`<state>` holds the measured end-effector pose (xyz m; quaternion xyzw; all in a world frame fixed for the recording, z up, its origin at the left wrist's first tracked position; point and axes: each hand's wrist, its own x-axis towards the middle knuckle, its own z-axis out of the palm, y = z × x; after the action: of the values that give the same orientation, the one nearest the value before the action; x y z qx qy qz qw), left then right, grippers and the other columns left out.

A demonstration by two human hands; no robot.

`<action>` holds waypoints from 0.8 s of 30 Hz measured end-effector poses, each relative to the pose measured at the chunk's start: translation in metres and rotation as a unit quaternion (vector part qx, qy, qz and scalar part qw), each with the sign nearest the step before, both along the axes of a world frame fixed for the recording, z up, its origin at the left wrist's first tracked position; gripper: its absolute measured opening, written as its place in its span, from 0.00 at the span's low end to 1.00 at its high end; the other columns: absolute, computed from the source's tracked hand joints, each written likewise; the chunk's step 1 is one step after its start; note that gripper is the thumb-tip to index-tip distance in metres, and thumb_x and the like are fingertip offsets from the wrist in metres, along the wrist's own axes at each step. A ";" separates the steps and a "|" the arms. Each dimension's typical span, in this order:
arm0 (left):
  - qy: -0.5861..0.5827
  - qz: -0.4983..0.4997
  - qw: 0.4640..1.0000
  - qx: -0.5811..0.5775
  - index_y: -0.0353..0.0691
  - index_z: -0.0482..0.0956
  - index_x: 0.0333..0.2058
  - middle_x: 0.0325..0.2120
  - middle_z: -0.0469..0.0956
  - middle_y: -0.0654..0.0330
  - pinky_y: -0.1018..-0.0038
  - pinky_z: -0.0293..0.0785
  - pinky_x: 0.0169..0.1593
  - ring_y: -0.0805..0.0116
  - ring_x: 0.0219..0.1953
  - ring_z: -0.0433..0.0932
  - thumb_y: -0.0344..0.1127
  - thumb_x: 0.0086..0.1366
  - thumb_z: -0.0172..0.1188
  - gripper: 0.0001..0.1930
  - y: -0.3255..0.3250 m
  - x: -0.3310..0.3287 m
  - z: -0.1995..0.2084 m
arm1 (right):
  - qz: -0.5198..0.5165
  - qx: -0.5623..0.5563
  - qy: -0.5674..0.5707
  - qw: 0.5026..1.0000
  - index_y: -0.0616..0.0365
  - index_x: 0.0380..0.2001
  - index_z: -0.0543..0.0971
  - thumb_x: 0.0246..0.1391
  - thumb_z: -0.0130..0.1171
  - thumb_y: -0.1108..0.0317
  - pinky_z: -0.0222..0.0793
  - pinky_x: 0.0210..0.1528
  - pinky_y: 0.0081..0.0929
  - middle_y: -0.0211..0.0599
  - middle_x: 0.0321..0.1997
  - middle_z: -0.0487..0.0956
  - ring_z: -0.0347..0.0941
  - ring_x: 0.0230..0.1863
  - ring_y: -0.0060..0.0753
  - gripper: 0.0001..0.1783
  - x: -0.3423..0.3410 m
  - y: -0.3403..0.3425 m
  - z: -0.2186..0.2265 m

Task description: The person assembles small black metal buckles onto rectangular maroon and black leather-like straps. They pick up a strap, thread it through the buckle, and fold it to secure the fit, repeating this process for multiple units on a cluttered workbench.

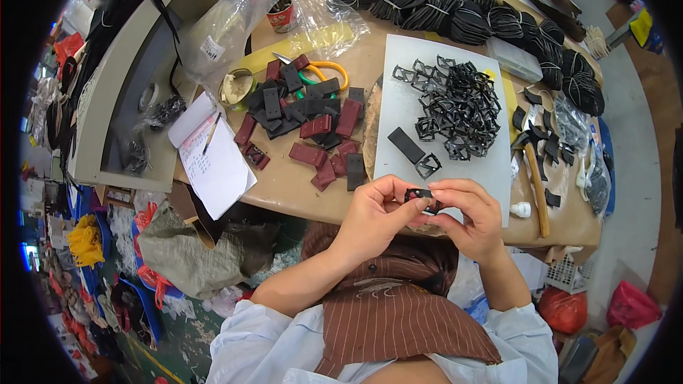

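Note:
Close to the table's front edge, my left hand and my right hand pinch a small black buckle between thumbs and fingertips. A bit of dark red shows at the buckle, partly covered by my fingers. Just beyond my hands, a loose black buckle and a flat black strap piece lie on the white board. A heap of black buckles covers the board's upper part. To the left, black and maroon folded strap pieces are piled on the brown table.
Orange-handled scissors rest behind the strap pile, near an open notepad with a pen. Bundles of black cord line the table's back. A wooden-handled hammer and black scraps lie right of the board.

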<state>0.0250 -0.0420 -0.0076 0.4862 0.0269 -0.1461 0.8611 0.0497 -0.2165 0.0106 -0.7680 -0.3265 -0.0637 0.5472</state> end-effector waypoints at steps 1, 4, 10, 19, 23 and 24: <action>-0.001 -0.001 1.000 0.003 0.33 0.72 0.34 0.29 0.77 0.62 0.83 0.75 0.33 0.79 0.30 0.76 0.28 0.60 0.58 0.06 0.000 0.000 0.001 | -0.004 0.005 -0.008 1.000 0.60 0.38 0.77 0.40 0.65 0.78 0.74 0.37 0.26 0.41 0.42 0.77 0.76 0.39 0.38 0.17 -0.001 0.001 -0.001; -0.001 -0.007 1.000 0.006 0.32 0.72 0.34 0.29 0.76 0.62 0.84 0.75 0.34 0.79 0.30 0.76 0.27 0.60 0.57 0.06 0.001 0.000 0.002 | 0.013 -0.014 -0.077 0.997 0.60 0.35 0.78 0.40 0.65 0.79 0.74 0.34 0.25 0.41 0.41 0.77 0.76 0.37 0.35 0.15 -0.001 0.001 -0.003; -0.001 0.021 1.000 0.013 0.33 0.70 0.38 0.31 0.76 0.61 0.83 0.76 0.37 0.78 0.32 0.77 0.25 0.60 0.57 0.08 -0.009 -0.001 -0.010 | -0.060 0.000 -0.083 0.995 0.60 0.32 0.78 0.39 0.65 0.80 0.73 0.35 0.25 0.43 0.40 0.77 0.75 0.36 0.35 0.13 -0.011 0.002 -0.023; -0.035 -0.055 0.998 -0.008 0.37 0.56 0.56 0.31 0.75 0.60 0.80 0.73 0.38 0.75 0.35 0.76 0.21 0.58 0.57 0.28 0.018 -0.009 -0.002 | 0.106 -0.036 0.148 0.983 0.61 0.40 0.78 0.43 0.63 0.76 0.69 0.35 0.21 0.38 0.42 0.73 0.72 0.33 0.26 0.17 0.001 -0.005 0.001; -0.052 -0.131 0.989 0.032 0.37 0.52 0.59 0.29 0.74 0.62 0.79 0.72 0.41 0.74 0.35 0.76 0.20 0.57 0.56 0.33 0.026 -0.010 -0.003 | 0.192 -0.072 0.129 0.970 0.60 0.41 0.78 0.41 0.65 0.76 0.72 0.32 0.21 0.38 0.43 0.74 0.73 0.32 0.25 0.19 0.008 -0.004 0.011; -0.043 -0.141 0.988 0.038 0.37 0.51 0.59 0.29 0.73 0.62 0.78 0.72 0.41 0.74 0.35 0.76 0.19 0.57 0.56 0.33 0.028 -0.011 0.000 | 0.209 -0.077 0.148 0.964 0.60 0.40 0.78 0.38 0.67 0.75 0.73 0.32 0.20 0.38 0.42 0.74 0.74 0.31 0.25 0.20 0.008 -0.004 0.014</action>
<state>0.0138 -0.0145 -0.0076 0.5232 -0.0735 -0.2442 0.8132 0.0574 -0.2202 0.0247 -0.7235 -0.3993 0.1917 0.5295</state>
